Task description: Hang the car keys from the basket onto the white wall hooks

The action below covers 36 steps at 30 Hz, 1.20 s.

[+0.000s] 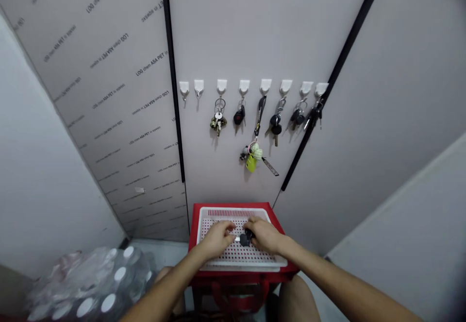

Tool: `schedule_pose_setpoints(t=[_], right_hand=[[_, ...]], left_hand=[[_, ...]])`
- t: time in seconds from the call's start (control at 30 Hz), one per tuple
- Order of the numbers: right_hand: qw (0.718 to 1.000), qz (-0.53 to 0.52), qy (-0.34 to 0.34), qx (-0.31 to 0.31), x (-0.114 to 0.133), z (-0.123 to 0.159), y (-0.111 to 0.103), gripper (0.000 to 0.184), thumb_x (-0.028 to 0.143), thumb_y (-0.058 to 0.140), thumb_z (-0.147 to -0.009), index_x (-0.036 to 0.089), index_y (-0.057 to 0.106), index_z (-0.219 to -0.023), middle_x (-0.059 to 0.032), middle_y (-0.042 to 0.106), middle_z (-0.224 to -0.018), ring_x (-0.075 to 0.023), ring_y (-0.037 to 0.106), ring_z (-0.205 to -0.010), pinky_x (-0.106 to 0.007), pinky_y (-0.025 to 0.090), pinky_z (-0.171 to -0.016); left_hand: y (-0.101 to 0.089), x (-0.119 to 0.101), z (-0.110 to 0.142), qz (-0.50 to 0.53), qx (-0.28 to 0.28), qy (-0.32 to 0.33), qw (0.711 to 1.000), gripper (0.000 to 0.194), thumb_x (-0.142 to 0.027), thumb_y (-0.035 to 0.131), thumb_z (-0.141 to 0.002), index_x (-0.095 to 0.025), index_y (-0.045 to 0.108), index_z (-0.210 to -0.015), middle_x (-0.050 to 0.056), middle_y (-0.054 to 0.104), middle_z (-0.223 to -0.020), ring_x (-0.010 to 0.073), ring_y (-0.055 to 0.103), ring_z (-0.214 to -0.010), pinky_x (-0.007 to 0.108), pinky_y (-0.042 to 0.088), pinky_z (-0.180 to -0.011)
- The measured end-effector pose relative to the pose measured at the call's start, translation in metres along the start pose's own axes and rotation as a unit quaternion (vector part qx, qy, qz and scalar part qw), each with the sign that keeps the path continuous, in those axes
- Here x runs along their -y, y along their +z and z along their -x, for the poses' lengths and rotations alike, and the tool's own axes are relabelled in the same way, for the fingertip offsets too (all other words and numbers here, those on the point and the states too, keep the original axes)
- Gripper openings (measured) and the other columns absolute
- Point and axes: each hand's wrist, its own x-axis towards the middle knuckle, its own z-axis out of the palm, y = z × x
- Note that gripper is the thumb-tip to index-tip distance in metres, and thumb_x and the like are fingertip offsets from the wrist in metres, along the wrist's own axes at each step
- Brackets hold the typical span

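Note:
Over a white perforated basket [238, 259], both hands are at a bunch of keys [245, 239] with black heads. My right hand [265, 234] grips the dark key heads from the right with curled fingers. On the other side, my left hand [218, 238] has its thumb at a silver key blade [237, 239], its index finger arched above. The undersides of both hands are hidden. Beneath the basket is a red box-like bag [192, 232] with red handles at its front.
On the wall, white hooks [244, 86] hang in a row. The two leftmost hooks [198, 86] bear no keys; the others hold key bunches [218, 119], one with a yellow-green charm [251, 162]. Plastic-wrapped bottles [109, 302] stand on the floor at lower left.

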Motion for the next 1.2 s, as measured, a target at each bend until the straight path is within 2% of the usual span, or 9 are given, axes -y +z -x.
schedule_pose_setpoints(t=[0.2,0.37,0.47,0.63,0.77,0.87,0.97,1.1,1.2], right_hand=[[0.997,-0.054,-0.025,-0.044,-0.002,0.000,-0.003,0.022,0.013,0.043,-0.055,0.015,0.054,-0.074,-0.0038,0.055,-0.072,-0.0123,0.046,-0.066,-0.020,0.033,-0.058],[0.988,-0.136,-0.028,-0.065,0.008,-0.009,-0.018,0.019,0.017,0.038,-0.063,0.014,0.056,-0.063,-0.0003,0.054,-0.056,-0.0086,0.044,-0.053,-0.018,0.031,-0.051],[0.976,-0.189,-0.061,-0.090,0.021,-0.015,-0.035,0.020,0.018,0.038,-0.065,0.014,0.057,-0.065,-0.0005,0.055,-0.060,-0.0079,0.046,-0.054,-0.017,0.032,-0.051],[0.962,-0.190,-0.066,-0.187,0.039,-0.027,-0.070,0.018,0.023,0.043,-0.065,0.013,0.057,-0.063,-0.0027,0.054,-0.064,-0.0085,0.046,-0.058,-0.018,0.034,-0.054],[0.945,-0.233,-0.060,-0.222,0.049,-0.038,-0.097,0.015,0.023,0.045,-0.063,0.013,0.055,-0.060,-0.0007,0.052,-0.055,-0.0078,0.045,-0.051,-0.019,0.035,-0.050],[0.915,-0.343,-0.045,-0.207,0.063,-0.049,-0.122,0.012,0.021,0.044,-0.063,0.013,0.052,-0.058,0.0038,0.046,-0.043,-0.0054,0.042,-0.040,-0.017,0.034,-0.041],[0.868,-0.429,-0.053,-0.244,0.079,-0.065,-0.151,0.008,0.018,0.046,-0.060,0.013,0.048,-0.054,0.0064,0.042,-0.038,-0.0040,0.039,-0.034,-0.016,0.034,-0.037],[0.800,-0.527,-0.073,-0.279,0.097,-0.088,-0.192,0.003,0.013,0.046,-0.060,0.013,0.045,-0.057,0.0082,0.040,-0.036,-0.0028,0.037,-0.031,-0.015,0.034,-0.033],[0.768,-0.556,-0.091,-0.306,0.108,-0.103,-0.219,0.005,0.010,0.046,-0.060,0.013,0.043,-0.058,0.0077,0.042,-0.040,-0.0024,0.040,-0.033,-0.015,0.037,-0.034]], left_hand=[[0.001,0.005,0.002,-0.081,0.006,0.000,0.997,0.033,-0.019,0.045,-0.059,-0.016,0.048,-0.092,0.006,0.053,-0.087,0.0136,0.049,-0.067,0.027,0.036,-0.068],[0.000,-0.004,0.001,-0.016,-0.007,0.039,0.999,0.053,-0.023,0.056,-0.052,-0.019,0.041,-0.102,0.005,0.047,-0.101,0.0164,0.043,-0.088,0.027,0.031,-0.078],[-0.005,-0.016,-0.004,0.078,-0.007,0.046,0.996,0.042,-0.018,0.051,-0.057,-0.017,0.044,-0.098,0.004,0.051,-0.095,0.0142,0.045,-0.085,0.025,0.033,-0.076],[-0.036,-0.033,-0.019,0.205,-0.081,-0.025,0.975,0.020,-0.019,0.043,-0.063,-0.013,0.049,-0.082,-0.002,0.051,-0.056,0.0066,0.044,-0.046,0.019,0.036,-0.049],[-0.071,-0.045,-0.027,0.253,-0.172,-0.025,0.952,0.017,-0.020,0.048,-0.060,-0.012,0.050,-0.075,-0.002,0.050,-0.057,0.0062,0.045,-0.050,0.019,0.037,-0.052],[-0.091,-0.062,-0.031,0.291,-0.195,0.033,0.936,0.023,-0.020,0.053,-0.056,-0.013,0.048,-0.077,0.002,0.054,-0.075,0.0095,0.049,-0.071,0.022,0.037,-0.068],[-0.107,-0.087,-0.035,0.313,-0.223,0.101,0.918,0.029,-0.020,0.052,-0.058,-0.014,0.044,-0.085,0.005,0.052,-0.087,0.0104,0.047,-0.084,0.023,0.034,-0.076],[-0.131,-0.114,-0.047,0.265,-0.304,0.167,0.900,0.031,-0.014,0.052,-0.056,-0.017,0.039,-0.085,0.003,0.049,-0.087,0.0092,0.047,-0.081,0.022,0.036,-0.073],[-0.155,-0.124,-0.062,0.194,-0.359,0.196,0.892,0.028,-0.011,0.051,-0.055,-0.018,0.040,-0.080,0.000,0.049,-0.082,0.0079,0.049,-0.074,0.021,0.037,-0.069]])
